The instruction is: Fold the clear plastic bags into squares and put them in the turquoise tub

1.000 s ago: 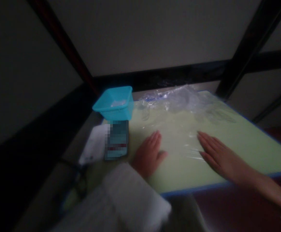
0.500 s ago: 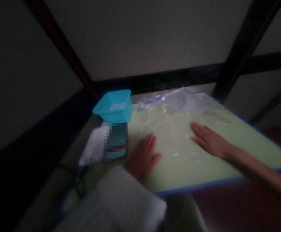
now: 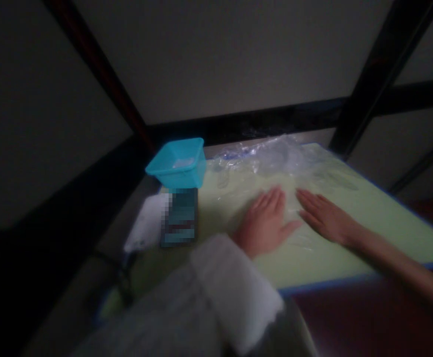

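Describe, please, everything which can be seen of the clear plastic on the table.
The clear plastic is thin, see-through and shiny, like film or a bag. Its far part is bunched in wrinkled folds along the far edge of the green table. Nearer, it seems to lie flatter, with small bright creases around the hands. The left hand and right hand, both open and palm down, appear to rest on it, though blur hides exact contact. Its near edge cannot be made out.
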Demonstrator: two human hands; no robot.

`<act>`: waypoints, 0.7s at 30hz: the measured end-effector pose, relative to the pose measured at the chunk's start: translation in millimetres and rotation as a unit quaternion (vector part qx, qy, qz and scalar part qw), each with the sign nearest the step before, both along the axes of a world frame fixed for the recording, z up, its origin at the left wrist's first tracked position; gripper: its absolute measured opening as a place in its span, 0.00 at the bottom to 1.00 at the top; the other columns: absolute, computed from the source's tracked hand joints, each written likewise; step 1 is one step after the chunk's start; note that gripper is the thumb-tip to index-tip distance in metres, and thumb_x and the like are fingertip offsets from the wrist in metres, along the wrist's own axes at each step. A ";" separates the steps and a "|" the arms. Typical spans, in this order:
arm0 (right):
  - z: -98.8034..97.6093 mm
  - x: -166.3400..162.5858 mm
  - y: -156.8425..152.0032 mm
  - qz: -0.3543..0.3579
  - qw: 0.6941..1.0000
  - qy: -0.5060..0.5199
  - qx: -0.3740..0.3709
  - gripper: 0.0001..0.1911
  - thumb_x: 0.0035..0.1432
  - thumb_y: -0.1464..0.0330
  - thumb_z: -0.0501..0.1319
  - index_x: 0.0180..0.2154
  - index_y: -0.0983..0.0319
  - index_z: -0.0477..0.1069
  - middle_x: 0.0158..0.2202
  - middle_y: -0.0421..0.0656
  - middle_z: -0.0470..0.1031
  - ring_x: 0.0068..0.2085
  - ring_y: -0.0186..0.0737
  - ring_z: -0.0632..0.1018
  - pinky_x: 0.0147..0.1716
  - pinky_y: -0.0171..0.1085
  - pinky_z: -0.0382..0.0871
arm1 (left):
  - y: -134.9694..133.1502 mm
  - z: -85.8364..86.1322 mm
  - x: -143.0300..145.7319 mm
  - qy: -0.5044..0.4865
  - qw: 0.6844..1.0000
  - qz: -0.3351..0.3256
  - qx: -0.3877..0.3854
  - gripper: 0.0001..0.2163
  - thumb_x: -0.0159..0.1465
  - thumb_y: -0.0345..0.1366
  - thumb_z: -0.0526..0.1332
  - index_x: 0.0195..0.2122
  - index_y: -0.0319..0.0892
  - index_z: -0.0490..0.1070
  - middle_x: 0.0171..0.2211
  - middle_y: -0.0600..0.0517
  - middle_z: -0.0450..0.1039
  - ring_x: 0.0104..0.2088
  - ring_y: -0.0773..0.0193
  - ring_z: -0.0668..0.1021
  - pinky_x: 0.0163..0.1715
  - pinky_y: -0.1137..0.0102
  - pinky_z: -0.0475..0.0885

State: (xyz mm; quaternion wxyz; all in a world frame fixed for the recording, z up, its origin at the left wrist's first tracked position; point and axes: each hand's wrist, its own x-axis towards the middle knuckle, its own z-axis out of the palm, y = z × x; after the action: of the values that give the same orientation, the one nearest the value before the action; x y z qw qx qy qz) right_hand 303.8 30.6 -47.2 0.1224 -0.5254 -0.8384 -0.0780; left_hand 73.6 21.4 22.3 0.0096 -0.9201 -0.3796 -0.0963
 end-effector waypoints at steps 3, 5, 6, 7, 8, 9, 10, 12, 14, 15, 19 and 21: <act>-2.5 4.8 3.0 0.020 1.000 0.006 -0.011 0.32 0.66 0.55 0.41 0.67 0.62 0.40 0.65 0.50 0.55 0.64 0.46 0.58 0.59 0.51 0.57 | 10.9 -6.9 45.0 0.011 1.000 0.007 -0.018 0.34 0.68 0.53 0.38 0.63 0.25 0.47 0.66 0.36 0.47 0.66 0.54 0.52 0.64 0.63 0.50; -3.7 6.9 3.4 0.025 1.000 0.009 -0.010 0.33 0.66 0.56 0.41 0.67 0.61 0.38 0.65 0.49 0.55 0.64 0.46 0.58 0.58 0.51 0.58 | 17.0 -17.6 59.1 0.010 0.999 0.020 -0.030 0.35 0.68 0.53 0.36 0.63 0.24 0.49 0.65 0.35 0.50 0.66 0.54 0.54 0.64 0.62 0.50; -4.3 7.3 3.1 0.024 1.000 0.009 -0.004 0.33 0.66 0.56 0.41 0.67 0.61 0.38 0.65 0.50 0.55 0.64 0.47 0.58 0.59 0.52 0.58 | 19.1 -22.8 61.0 0.012 0.999 0.023 -0.036 0.35 0.68 0.53 0.36 0.63 0.24 0.49 0.65 0.35 0.50 0.66 0.54 0.53 0.64 0.62 0.50; -4.9 7.4 2.5 0.023 1.000 0.008 0.003 0.32 0.66 0.56 0.41 0.67 0.61 0.39 0.64 0.50 0.55 0.64 0.47 0.58 0.59 0.52 0.57 | 20.4 -27.2 60.3 0.012 0.999 0.023 -0.042 0.35 0.68 0.52 0.35 0.63 0.24 0.49 0.65 0.36 0.50 0.66 0.54 0.53 0.64 0.62 0.50; -5.4 7.2 1.8 0.021 1.000 0.007 0.010 0.32 0.66 0.56 0.40 0.67 0.62 0.39 0.64 0.51 0.55 0.64 0.47 0.58 0.59 0.52 0.56 | 21.0 -30.3 57.6 0.012 0.999 0.024 -0.047 0.34 0.68 0.52 0.35 0.63 0.25 0.49 0.65 0.37 0.49 0.66 0.55 0.53 0.64 0.62 0.50; -5.7 6.9 1.1 0.020 1.000 0.004 0.013 0.32 0.66 0.56 0.40 0.67 0.62 0.40 0.64 0.51 0.55 0.64 0.47 0.58 0.59 0.52 0.56 | 21.1 -32.3 53.6 0.011 0.998 0.025 -0.050 0.34 0.68 0.52 0.34 0.63 0.26 0.49 0.66 0.37 0.48 0.66 0.55 0.52 0.64 0.63 0.49; -6.0 6.4 0.4 0.020 1.000 0.002 0.015 0.32 0.67 0.56 0.40 0.67 0.63 0.40 0.64 0.52 0.55 0.64 0.47 0.58 0.59 0.52 0.56 | 20.8 -33.3 49.0 0.011 0.998 0.027 -0.052 0.34 0.68 0.52 0.34 0.63 0.26 0.49 0.66 0.38 0.48 0.66 0.55 0.52 0.64 0.63 0.49; -5.9 5.5 -0.4 0.016 1.000 -0.002 0.015 0.31 0.67 0.57 0.39 0.67 0.63 0.41 0.64 0.52 0.55 0.64 0.47 0.58 0.59 0.52 0.56 | 20.0 -33.7 39.5 0.013 0.998 0.033 -0.049 0.34 0.69 0.52 0.35 0.63 0.26 0.49 0.66 0.38 0.48 0.66 0.56 0.52 0.64 0.63 0.49; -5.4 5.0 -0.4 0.011 1.000 -0.003 0.014 0.31 0.67 0.57 0.38 0.67 0.63 0.41 0.65 0.51 0.55 0.64 0.47 0.57 0.60 0.52 0.55 | 19.8 -34.4 29.8 0.016 0.998 0.037 -0.043 0.33 0.69 0.51 0.37 0.63 0.27 0.50 0.66 0.39 0.48 0.66 0.56 0.52 0.64 0.64 0.49; -5.0 4.9 -0.2 0.011 1.000 -0.004 0.012 0.31 0.67 0.57 0.38 0.67 0.63 0.41 0.65 0.51 0.55 0.64 0.47 0.57 0.60 0.52 0.55 | 20.2 -35.3 24.4 0.017 0.998 0.040 -0.041 0.32 0.69 0.51 0.37 0.63 0.27 0.50 0.66 0.39 0.48 0.66 0.57 0.52 0.64 0.64 0.49; -3.4 5.8 1.1 0.008 1.000 -0.017 0.004 0.31 0.67 0.56 0.39 0.66 0.64 0.43 0.65 0.51 0.54 0.64 0.46 0.57 0.60 0.51 0.55 | 23.9 -40.4 -5.3 0.009 0.997 0.066 -0.031 0.30 0.70 0.49 0.38 0.63 0.29 0.52 0.66 0.41 0.49 0.66 0.57 0.54 0.63 0.63 0.52; -3.1 5.9 1.5 0.005 1.000 -0.023 0.001 0.31 0.67 0.56 0.38 0.66 0.65 0.45 0.65 0.51 0.54 0.64 0.45 0.56 0.60 0.50 0.55 | 26.3 -42.3 -24.4 0.000 0.997 0.077 -0.018 0.29 0.70 0.47 0.38 0.62 0.28 0.54 0.65 0.39 0.51 0.65 0.57 0.56 0.63 0.63 0.53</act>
State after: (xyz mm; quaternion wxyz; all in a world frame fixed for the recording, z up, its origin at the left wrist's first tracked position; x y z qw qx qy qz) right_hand 309.7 32.1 -50.3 0.1039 -0.5192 -0.8435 -0.0902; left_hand 49.2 47.7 -20.1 0.0005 -0.8881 -0.4510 -0.0881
